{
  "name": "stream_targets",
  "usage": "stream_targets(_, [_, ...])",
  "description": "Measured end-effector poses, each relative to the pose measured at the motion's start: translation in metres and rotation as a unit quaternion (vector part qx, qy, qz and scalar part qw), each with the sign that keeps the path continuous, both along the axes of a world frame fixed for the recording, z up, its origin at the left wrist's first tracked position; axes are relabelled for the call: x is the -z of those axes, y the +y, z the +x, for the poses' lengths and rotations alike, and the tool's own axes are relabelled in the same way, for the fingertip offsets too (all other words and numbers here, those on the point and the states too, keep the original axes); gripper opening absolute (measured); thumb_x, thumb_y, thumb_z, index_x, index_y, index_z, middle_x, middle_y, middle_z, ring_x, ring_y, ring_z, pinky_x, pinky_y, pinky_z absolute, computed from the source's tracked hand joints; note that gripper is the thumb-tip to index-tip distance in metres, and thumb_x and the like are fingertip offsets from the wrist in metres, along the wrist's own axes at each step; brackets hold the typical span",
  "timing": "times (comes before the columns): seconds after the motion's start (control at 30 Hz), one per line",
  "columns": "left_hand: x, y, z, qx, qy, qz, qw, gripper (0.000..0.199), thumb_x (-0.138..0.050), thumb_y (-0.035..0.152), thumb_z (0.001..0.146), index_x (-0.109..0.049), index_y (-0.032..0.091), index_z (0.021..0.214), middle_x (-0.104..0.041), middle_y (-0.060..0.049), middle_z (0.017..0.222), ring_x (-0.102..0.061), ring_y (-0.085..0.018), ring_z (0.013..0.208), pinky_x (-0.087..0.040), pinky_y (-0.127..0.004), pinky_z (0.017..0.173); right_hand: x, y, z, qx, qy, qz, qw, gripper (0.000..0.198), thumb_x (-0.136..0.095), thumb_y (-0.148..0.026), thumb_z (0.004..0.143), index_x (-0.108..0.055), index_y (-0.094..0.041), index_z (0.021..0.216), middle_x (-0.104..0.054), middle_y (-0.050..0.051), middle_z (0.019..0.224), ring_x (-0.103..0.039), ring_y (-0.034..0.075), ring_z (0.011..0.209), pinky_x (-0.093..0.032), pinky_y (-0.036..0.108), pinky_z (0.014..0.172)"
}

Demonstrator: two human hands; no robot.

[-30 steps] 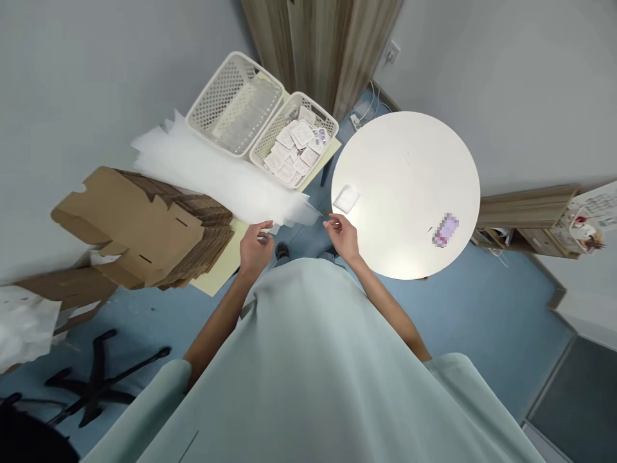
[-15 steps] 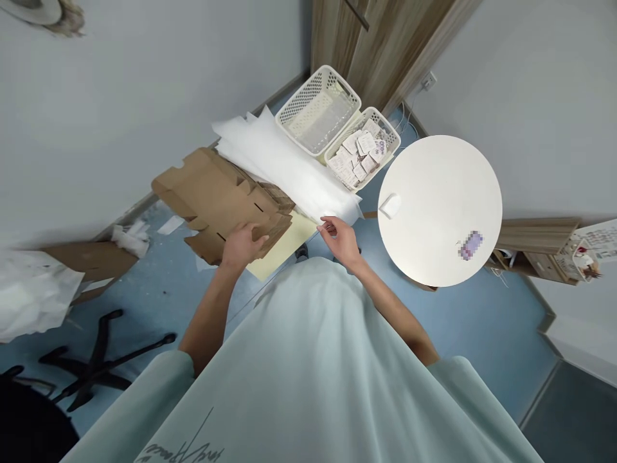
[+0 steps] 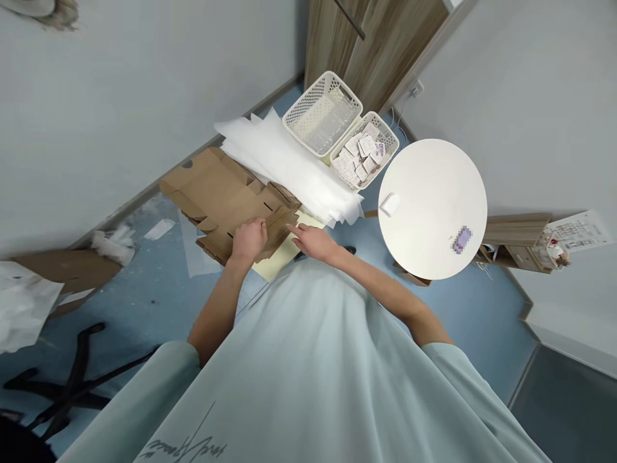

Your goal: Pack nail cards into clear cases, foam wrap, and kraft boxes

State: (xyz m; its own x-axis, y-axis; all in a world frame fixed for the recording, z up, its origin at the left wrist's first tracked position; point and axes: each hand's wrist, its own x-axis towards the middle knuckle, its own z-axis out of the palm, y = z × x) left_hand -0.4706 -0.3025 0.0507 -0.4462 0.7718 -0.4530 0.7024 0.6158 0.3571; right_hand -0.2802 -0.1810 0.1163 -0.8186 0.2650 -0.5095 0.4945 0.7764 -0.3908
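Note:
A flat, unfolded brown cardboard box (image 3: pixel 216 186) lies on top of a stack of similar ones. My left hand (image 3: pixel 249 239) is closed at its near edge, with the fingers curled over the cardboard and the fingertips hidden. From the right comes my right hand (image 3: pixel 315 243), its index finger stretched out to the box's right-hand flap, the thumb apart and the other fingers partly bent. That fingertip appears to touch the flap. Under the stack a pale yellow sheet (image 3: pixel 270 265) shows.
Beyond the boxes lie white foam sheets (image 3: pixel 294 164). Behind these stand a white basket (image 3: pixel 299 138) and a second basket (image 3: pixel 391 149) with several small printed packets. A round white table (image 3: pixel 434 193) stands at right; a black chair base (image 3: pixel 77 386) is at lower left.
My right hand has moved left to the cardboard flap, its index finger now extended. My left hand has gone from lying fairly flat on the cardboard to closing. The view has shifted slightly.

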Motion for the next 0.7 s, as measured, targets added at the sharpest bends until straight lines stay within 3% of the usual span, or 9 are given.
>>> stream_targets(0.13, [-0.004, 0.004, 0.001, 0.0, 0.005, -0.003, 1.0, 0.04, -0.045, 0.025, 0.111, -0.08, 0.014, 0.127, -0.082, -0.023, 0.136, -0.077, -0.041, 0.127, -0.057, -0.046, 0.102, 0.01, -0.002, -0.027, -0.046, -0.076, 0.025, 0.996, 0.06, -0.042, -0.014, 0.117, -0.042, -0.016, 0.177, -0.076, 0.021, 0.147, -0.08, 0.031, 0.128, -0.066, 0.042, 0.106])
stream_targets(0.27, [0.0, 0.0, 0.002, 0.002, 0.003, 0.007, 1.0, 0.04, -0.046, 0.028, 0.113, -0.081, 0.016, 0.128, -0.082, -0.02, 0.139, -0.077, -0.039, 0.127, -0.056, -0.045, 0.101, 0.025, -0.001, -0.027, -0.057, -0.154, 0.022, 0.986, 0.046, -0.046, -0.002, 0.109, -0.069, -0.011, 0.148, -0.079, 0.022, 0.14, -0.078, 0.031, 0.132, -0.065, 0.04, 0.107])
stream_targets(0.37, [0.003, -0.003, 0.005, 0.009, 0.007, 0.01, 1.0, 0.041, -0.046, 0.03, 0.114, -0.083, 0.017, 0.126, -0.082, -0.02, 0.137, -0.077, -0.039, 0.124, -0.056, -0.045, 0.1, 0.032, -0.002, -0.015, -0.053, -0.166, 0.023, 0.984, 0.039, -0.048, -0.004, 0.11, -0.073, -0.01, 0.139, -0.079, 0.023, 0.139, -0.078, 0.031, 0.134, -0.064, 0.038, 0.107])
stream_targets(0.43, [0.003, -0.004, 0.006, 0.009, 0.01, 0.008, 1.0, 0.042, -0.045, 0.031, 0.114, -0.084, 0.017, 0.123, -0.082, -0.021, 0.134, -0.077, -0.039, 0.121, -0.056, -0.045, 0.098, 0.033, -0.003, -0.009, -0.046, -0.143, 0.031, 0.988, 0.045, -0.043, -0.01, 0.115, -0.063, -0.012, 0.155, -0.076, 0.023, 0.145, -0.077, 0.031, 0.134, -0.064, 0.04, 0.105])
stream_targets(0.57, [0.002, -0.002, 0.006, 0.006, 0.012, 0.011, 1.0, 0.043, -0.045, 0.03, 0.113, -0.084, 0.016, 0.124, -0.082, -0.022, 0.133, -0.077, -0.04, 0.118, -0.055, -0.046, 0.096, 0.033, -0.005, -0.009, -0.045, -0.09, 0.037, 0.994, 0.069, -0.035, -0.013, 0.116, -0.027, -0.023, 0.184, -0.072, 0.02, 0.151, -0.078, 0.032, 0.13, -0.066, 0.041, 0.102])
stream_targets(0.7, [-0.001, -0.002, 0.007, 0.017, 0.01, 0.014, 1.0, 0.041, -0.047, 0.028, 0.111, -0.084, 0.015, 0.123, -0.081, -0.023, 0.132, -0.077, -0.039, 0.118, -0.056, -0.046, 0.096, 0.033, -0.002, -0.018, -0.052, -0.127, 0.028, 0.99, 0.084, -0.037, 0.0, 0.107, -0.023, -0.025, 0.186, -0.074, 0.021, 0.15, -0.079, 0.032, 0.132, -0.066, 0.041, 0.103])
